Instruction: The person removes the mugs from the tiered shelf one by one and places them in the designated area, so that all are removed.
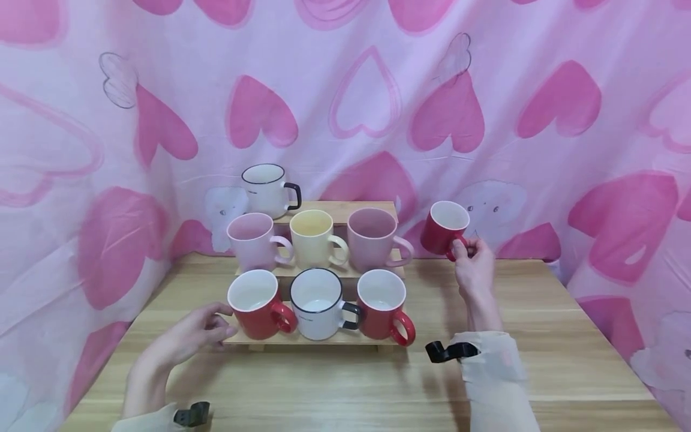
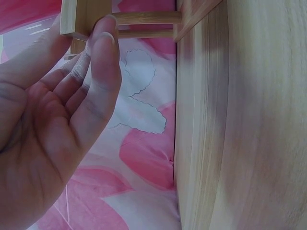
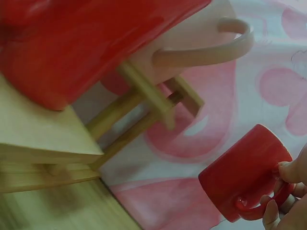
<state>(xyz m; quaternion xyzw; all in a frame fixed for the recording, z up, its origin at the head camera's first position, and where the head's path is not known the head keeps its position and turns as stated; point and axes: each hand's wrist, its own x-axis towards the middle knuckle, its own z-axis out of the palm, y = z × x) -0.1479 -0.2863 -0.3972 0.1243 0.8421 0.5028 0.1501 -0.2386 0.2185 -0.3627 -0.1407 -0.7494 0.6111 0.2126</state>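
My right hand holds a red mug by its handle, off to the right of a three-tier wooden rack. In the right wrist view the same red mug is tilted, with the fingers on its handle. At the rack's left end, my left hand grips the end of the lowest board. The left wrist view has the thumb on one side of that board and a finger on the other.
On the lowest tier stand a red mug, a black-rimmed white mug and another red mug. Pink, yellow and pink mugs line the middle. A black-rimmed white mug stands top left. Heart-patterned cloth hangs behind.
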